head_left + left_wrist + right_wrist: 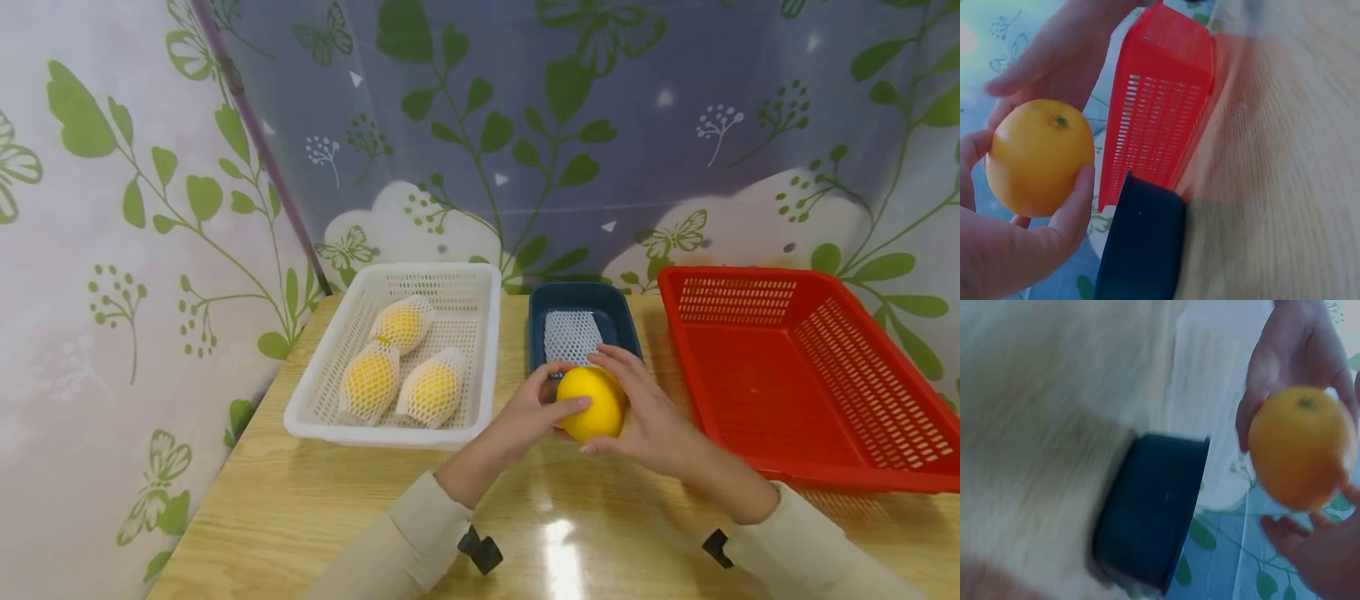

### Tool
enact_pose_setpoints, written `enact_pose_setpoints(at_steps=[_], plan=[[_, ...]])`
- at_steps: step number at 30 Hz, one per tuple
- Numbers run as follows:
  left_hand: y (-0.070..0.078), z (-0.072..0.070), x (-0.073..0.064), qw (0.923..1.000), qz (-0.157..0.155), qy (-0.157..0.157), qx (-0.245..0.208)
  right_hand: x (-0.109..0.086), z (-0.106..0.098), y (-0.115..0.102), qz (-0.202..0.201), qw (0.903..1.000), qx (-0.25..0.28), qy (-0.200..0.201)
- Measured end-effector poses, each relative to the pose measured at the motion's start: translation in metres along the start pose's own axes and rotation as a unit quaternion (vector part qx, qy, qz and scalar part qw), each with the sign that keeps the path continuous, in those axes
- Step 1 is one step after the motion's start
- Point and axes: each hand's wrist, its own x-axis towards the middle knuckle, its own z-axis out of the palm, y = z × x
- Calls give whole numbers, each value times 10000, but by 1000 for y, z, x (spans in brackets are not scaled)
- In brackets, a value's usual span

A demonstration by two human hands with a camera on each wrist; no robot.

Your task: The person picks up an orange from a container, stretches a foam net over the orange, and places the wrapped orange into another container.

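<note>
My left hand holds a smooth yellow-orange orange between thumb and fingers, raised over the table just in front of the dark blue bin. Its green stem mark shows near the top of the orange in the left wrist view. On the fruit's other side, my right hand is spread loosely around it, fingers extended and close to the peel. A white foam net sleeve lies in the dark blue bin, behind the hands.
To the left, a white basket contains three yellow fruits in white foam nets. A large red basket stands on the right. All three containers rest on the wooden table, with a patterned cloth hanging behind it.
</note>
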Motion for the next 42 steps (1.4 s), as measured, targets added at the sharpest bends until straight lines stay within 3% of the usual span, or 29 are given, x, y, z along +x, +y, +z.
enact_pose_setpoints(at_steps=[5,13,21,25,30,35,39,42], plan=[[-1,0,-1,9959,-435,-173,-780,-3,-2,3,-769,9969,-118,-81],[-3,-4,-5,9865,-742,-573,-1343,-6,2,8,-1419,9892,-208,290],[-3,-5,-9,9902,-731,-564,-1047,-7,3,7,-1618,9862,-208,292],[-2,-5,-11,9931,-654,-479,-848,-7,6,6,-1635,9846,-361,503],[-3,-8,-14,9997,-90,-159,-178,-9,13,4,-1188,9894,-212,805],[-6,-13,-18,9949,628,-173,774,-11,16,1,-105,9967,468,658],[-9,-15,-22,9856,1018,-222,1333,-12,17,-1,659,9910,1104,375],[-11,-15,-23,9818,1105,-276,1517,-13,19,-2,1108,9806,1618,58]])
